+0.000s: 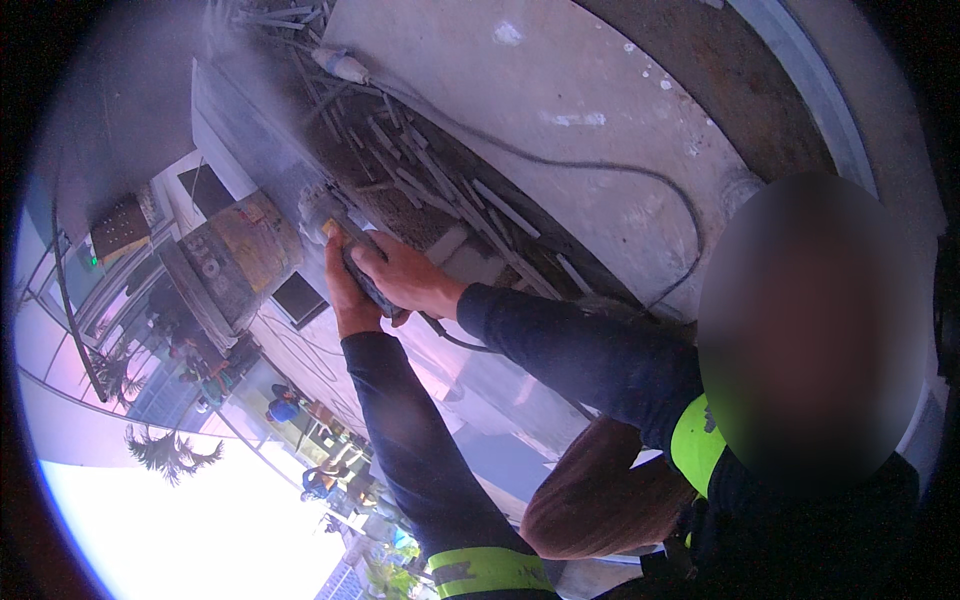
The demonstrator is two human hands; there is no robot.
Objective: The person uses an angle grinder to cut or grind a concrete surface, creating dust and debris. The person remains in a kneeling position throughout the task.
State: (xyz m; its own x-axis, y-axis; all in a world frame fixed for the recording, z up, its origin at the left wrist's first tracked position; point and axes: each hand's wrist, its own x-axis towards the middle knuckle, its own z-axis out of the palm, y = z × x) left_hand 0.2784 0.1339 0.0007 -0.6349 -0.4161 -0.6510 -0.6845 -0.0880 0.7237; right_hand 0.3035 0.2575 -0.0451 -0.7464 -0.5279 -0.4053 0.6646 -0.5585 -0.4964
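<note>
Both hands are wrapped around a dusty grey angle grinder (372,282), with a yellow spot near its head. My left hand (350,295) grips one side, a finger stretched along the body toward the head. My right hand (415,275) closes over the other side, farther back. The grinder's head meets or nearly meets a pale, dust-covered surface (285,165); contact is unclear behind the dust haze. A dark cord leaves the tool's rear, beneath my right forearm. Dark sleeves cover both arms, with bright yellow-green bands. Close beyond the left hand stands a stained bucket (235,255).
Thin scrap strips (420,170) lie heaped beside the grinder. A grey cable (560,160) with a pale plug connector (342,66) loops across a whitish board (600,110). My brown-clad knee (610,490) shows between the arms. Several people stand far off. A blurred oval hides part of the right side.
</note>
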